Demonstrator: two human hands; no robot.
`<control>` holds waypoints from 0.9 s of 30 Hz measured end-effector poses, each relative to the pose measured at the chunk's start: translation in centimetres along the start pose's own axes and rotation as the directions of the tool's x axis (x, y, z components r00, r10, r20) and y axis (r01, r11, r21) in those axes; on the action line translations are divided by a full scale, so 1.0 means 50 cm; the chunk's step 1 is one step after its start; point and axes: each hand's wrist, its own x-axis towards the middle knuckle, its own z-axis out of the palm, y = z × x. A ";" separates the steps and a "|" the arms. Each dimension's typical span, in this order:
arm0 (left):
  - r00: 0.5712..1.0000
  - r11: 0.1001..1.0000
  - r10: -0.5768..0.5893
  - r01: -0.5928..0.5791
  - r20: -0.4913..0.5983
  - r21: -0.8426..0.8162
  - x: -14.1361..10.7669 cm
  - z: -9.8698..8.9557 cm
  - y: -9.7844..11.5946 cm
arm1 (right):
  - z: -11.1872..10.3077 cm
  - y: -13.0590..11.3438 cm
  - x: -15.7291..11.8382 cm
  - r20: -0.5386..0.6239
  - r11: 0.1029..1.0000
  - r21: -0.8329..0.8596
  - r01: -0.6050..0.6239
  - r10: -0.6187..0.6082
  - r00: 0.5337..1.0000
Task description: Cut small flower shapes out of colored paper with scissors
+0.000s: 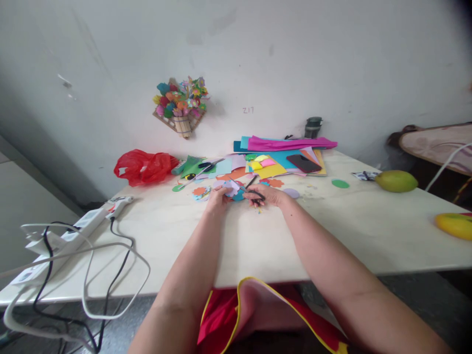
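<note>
Between the fingers of my left hand [218, 195] is a pale lilac paper piece [232, 188]. My right hand [268, 194] is closed around the black handles of a pair of scissors [257, 193], whose blades point left toward the lilac paper. Whether the blades touch the paper is too small to tell. A blue paper piece [239, 196] shows just below, between the hands. Orange scalloped paper shapes lie on both sides, one orange flower shape [199, 191] left of my left hand and another orange shape [276, 183] behind my right hand. A lilac paper circle [292, 193] rests beside my right wrist.
Coloured paper sheets [273, 170], a phone [304, 163] and a second pair of scissors [207, 167] lie toward the wall. A red plastic bag [145, 167] sits back left. Cables surround a power strip [83, 222] at left. A green mango [396, 181] stands right.
</note>
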 end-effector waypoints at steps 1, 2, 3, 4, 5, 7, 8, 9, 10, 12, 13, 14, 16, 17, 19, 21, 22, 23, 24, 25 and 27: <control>1.000 1.000 0.001 -0.001 0.002 0.001 0.000 0.000 0.000 | 0.000 0.001 0.000 0.000 1.000 0.002 0.002 -0.002 1.000; 1.000 1.000 0.001 -0.001 0.004 0.003 0.000 0.000 0.000 | 0.000 0.001 0.001 0.001 1.000 0.003 0.005 -0.005 1.000; 1.000 1.000 0.001 -0.001 0.005 0.002 -0.001 0.000 0.000 | 0.000 0.001 0.001 0.001 1.000 0.004 0.008 -0.008 1.000; 1.000 1.000 0.001 -0.001 0.006 0.001 -0.001 0.000 0.000 | 0.000 0.002 0.001 0.001 1.000 0.005 0.011 -0.011 1.000; 1.000 1.000 0.001 -0.001 0.005 -0.001 -0.001 0.000 0.000 | 0.000 0.001 0.000 0.000 1.000 0.007 0.013 -0.013 1.000; 1.000 1.000 -0.001 0.001 0.003 -0.001 -0.001 0.000 0.001 | 0.001 -0.001 -0.001 -0.010 1.000 0.012 0.009 -0.009 1.000; 1.000 1.000 -0.002 0.002 0.001 0.001 -0.001 0.000 0.001 | 0.001 -0.002 -0.003 -0.015 1.000 0.014 0.005 -0.004 1.000; 1.000 1.000 -0.002 0.002 -0.001 0.002 -0.001 0.000 0.001 | 0.002 -0.004 -0.004 -0.019 1.000 0.014 -0.001 0.001 1.000; 1.000 1.000 -0.002 0.002 -0.002 0.003 -0.001 0.001 0.002 | 0.002 -0.006 -0.005 -0.019 1.000 0.012 -0.006 0.006 1.000; 1.000 1.000 -0.003 0.003 -0.001 0.003 -0.001 0.001 0.002 | 0.003 -0.010 -0.007 -0.017 1.000 0.006 -0.014 0.014 1.000; 1.000 1.000 -0.003 0.003 0.001 0.004 -0.001 0.001 0.002 | 0.003 -0.011 -0.008 -0.015 1.000 0.003 -0.018 0.018 1.000; 1.000 1.000 -0.004 0.004 0.002 0.005 -0.001 0.001 0.002 | 0.003 -0.012 -0.008 -0.014 1.000 0.000 -0.021 0.021 1.000; 1.000 1.000 -0.005 0.005 0.000 0.008 -0.001 0.001 0.002 | 0.003 -0.013 -0.009 -0.013 1.000 -0.006 -0.023 0.023 1.000; 1.000 1.000 -0.006 0.006 0.000 0.009 -0.001 0.001 0.002 | 0.003 -0.013 -0.008 -0.012 1.000 -0.008 -0.020 0.020 1.000; 1.000 1.000 -0.006 0.006 -0.003 0.008 -0.001 0.000 0.002 | 0.002 -0.012 -0.008 -0.015 1.000 -0.003 -0.014 0.014 1.000; 1.000 1.000 -0.006 0.006 0.000 0.009 -0.001 0.000 0.002 | 0.002 -0.010 -0.007 -0.015 1.000 0.005 -0.011 0.011 1.000; 1.000 1.000 -0.005 0.005 0.002 0.011 -0.001 -0.001 0.002 | 0.002 -0.009 -0.006 -0.014 1.000 0.008 -0.010 0.010 1.000; 1.000 1.000 -0.005 0.005 0.003 0.015 0.000 -0.001 0.001 | 0.002 -0.008 -0.006 -0.013 1.000 0.009 -0.009 0.009 1.000; 1.000 1.000 -0.004 0.004 0.005 0.018 0.000 -0.002 0.001 | 0.002 -0.007 -0.005 -0.012 1.000 0.010 -0.008 0.008 1.000; 1.000 1.000 -0.002 0.002 0.007 0.021 0.000 -0.003 0.001 | 0.002 -0.006 -0.004 -0.012 1.000 0.010 -0.008 0.008 1.000; 1.000 1.000 0.003 -0.003 0.011 0.021 0.001 -0.004 0.000 | 0.001 -0.005 -0.003 -0.015 1.000 0.013 -0.012 0.012 1.000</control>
